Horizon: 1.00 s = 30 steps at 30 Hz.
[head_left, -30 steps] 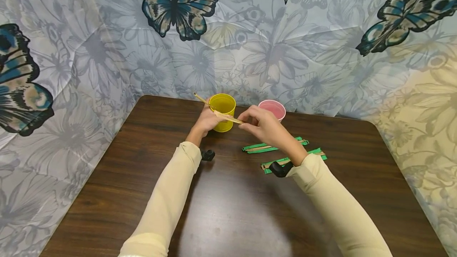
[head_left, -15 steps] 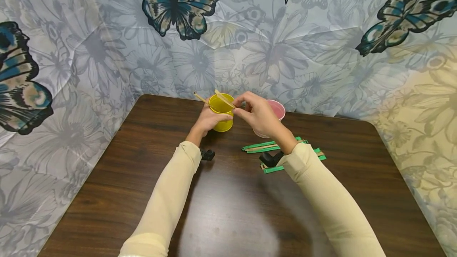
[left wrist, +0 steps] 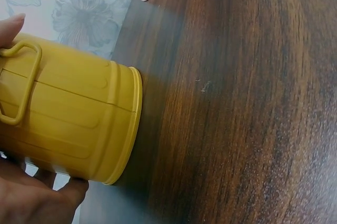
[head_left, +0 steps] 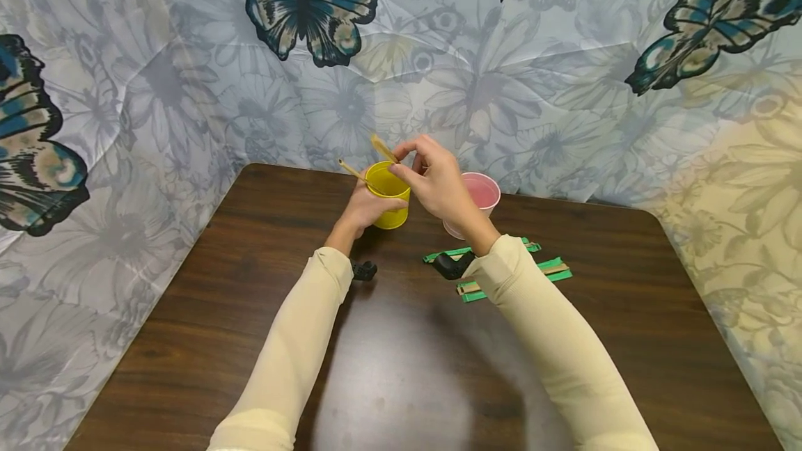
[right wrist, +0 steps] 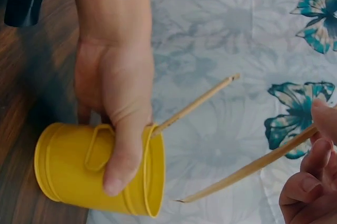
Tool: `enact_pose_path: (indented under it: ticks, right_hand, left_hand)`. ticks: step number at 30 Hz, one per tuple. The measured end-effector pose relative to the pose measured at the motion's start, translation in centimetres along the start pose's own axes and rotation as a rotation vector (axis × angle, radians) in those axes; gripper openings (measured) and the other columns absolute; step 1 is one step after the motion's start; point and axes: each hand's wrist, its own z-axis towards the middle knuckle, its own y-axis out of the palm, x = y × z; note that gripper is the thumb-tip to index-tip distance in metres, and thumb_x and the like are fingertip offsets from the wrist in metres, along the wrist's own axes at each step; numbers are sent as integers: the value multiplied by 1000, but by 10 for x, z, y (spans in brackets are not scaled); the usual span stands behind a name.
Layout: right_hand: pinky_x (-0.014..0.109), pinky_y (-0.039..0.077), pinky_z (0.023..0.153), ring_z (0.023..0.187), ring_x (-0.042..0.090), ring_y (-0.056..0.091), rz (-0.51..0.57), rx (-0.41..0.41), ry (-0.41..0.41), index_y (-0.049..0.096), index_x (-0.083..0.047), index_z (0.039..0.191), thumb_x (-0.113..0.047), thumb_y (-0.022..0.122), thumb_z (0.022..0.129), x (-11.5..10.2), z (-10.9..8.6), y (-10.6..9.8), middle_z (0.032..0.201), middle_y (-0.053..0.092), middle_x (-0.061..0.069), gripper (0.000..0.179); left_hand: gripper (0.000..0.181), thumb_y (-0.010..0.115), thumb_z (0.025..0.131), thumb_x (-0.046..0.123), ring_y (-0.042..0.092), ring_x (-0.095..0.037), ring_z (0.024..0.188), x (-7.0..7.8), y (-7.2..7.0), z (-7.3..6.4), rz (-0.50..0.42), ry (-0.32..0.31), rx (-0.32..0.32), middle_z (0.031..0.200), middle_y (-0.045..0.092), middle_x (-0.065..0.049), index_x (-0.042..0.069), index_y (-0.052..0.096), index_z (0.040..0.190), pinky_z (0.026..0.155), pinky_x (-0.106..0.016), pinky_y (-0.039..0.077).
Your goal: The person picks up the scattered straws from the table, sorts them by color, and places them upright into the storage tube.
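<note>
My left hand (head_left: 366, 207) grips a small yellow bucket (head_left: 391, 218), fingers around one side and thumb across the front. In the right wrist view that thumb (right wrist: 124, 166) lies beside the bucket's wire-like handle. One thin wooden stick (right wrist: 195, 104) leans out over the bucket's rim, with a small notch near its top. My right hand (head_left: 435, 179) pinches a second wooden stick (right wrist: 247, 170) between thumb and fingers. Its tapered, dark-tipped end points toward the bucket's mouth, outside the rim in the right wrist view. The inside of the bucket is mostly hidden.
A pink bucket (head_left: 484, 193) stands behind my right wrist. Two green-edged strips with tan middles (head_left: 555, 268) lie on the brown table (head_left: 250, 284), partly covered by my right arm. A butterfly-print cloth (head_left: 351, 103) hangs close behind the table's back edge.
My right hand has lifted and moved left with its stick, from in front of the yellow bucket to above its rim. The stick has swung more upright. My left hand keeps holding the bucket.
</note>
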Motion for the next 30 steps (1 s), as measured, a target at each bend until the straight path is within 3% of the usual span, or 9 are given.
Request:
enact_pose_path:
  ticks: [6,16,22,30]
  right_hand:
    - [21,39,56,62,16,48,25,-3,25,69,-6,106,-11,74,93,6,7,12,102,65,11,15]
    - [25,41,59,65,18,49,-25,-59,118,68,-7,109,-13,73,95,31,7,31,104,68,9,17]
    - [26,43,62,67,18,51,-50,-92,171,68,-7,108,-13,74,94,45,4,37,103,69,9,17]
    - [28,46,67,75,21,55,-67,-130,223,68,-6,108,-17,76,93,58,1,42,105,70,11,20]
  left_hand:
    - [94,88,78,20,52,-26,128,-3,-2,1,-3,-10,2,145,47,-3,27,32,153,112,-46,45]
    - [91,89,79,26,53,-25,131,-2,-1,2,15,38,-21,147,48,0,28,36,152,113,-46,45]
    - [98,88,80,30,47,-25,140,-1,-1,2,20,0,-13,157,39,1,28,28,157,118,-46,40]
    - [96,88,80,26,48,-26,138,-3,-1,2,4,3,-10,150,49,-3,24,29,156,119,-45,38]
